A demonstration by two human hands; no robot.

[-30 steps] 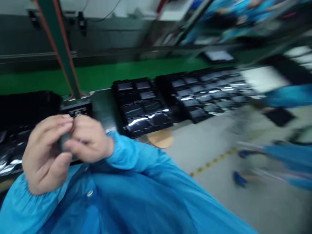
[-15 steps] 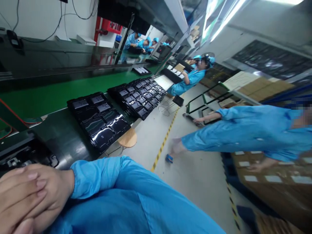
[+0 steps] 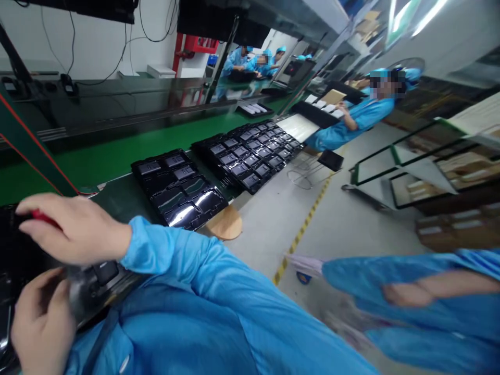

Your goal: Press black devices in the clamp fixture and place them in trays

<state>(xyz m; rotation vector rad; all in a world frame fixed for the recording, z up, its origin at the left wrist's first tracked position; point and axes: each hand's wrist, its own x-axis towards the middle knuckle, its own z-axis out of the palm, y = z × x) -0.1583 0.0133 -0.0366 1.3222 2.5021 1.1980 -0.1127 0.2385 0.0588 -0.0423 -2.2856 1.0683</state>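
My right hand (image 3: 78,232) reaches left across my body, its fingers pinched on a small red thing (image 3: 41,216) above a dark fixture (image 3: 99,273) at the bench's near edge. My left hand (image 3: 41,328) is low at the bottom left, fingers curled against the glossy black edge in front of me; what it grips is hidden. Both arms wear blue sleeves (image 3: 175,260).
A black tray (image 3: 177,185) with dark flat parts lies to the right, and a larger filled tray (image 3: 250,151) beyond it. A green conveyor belt (image 3: 117,151) runs behind. A wooden stool (image 3: 224,224) stands below. One co-worker (image 3: 351,120) sits further along; another person (image 3: 410,297) passes close on the right.
My hands were clasped together round a small dark part; they have separated, the right now reaching left onto the red thing. The view swung, and the passing person has come nearer.
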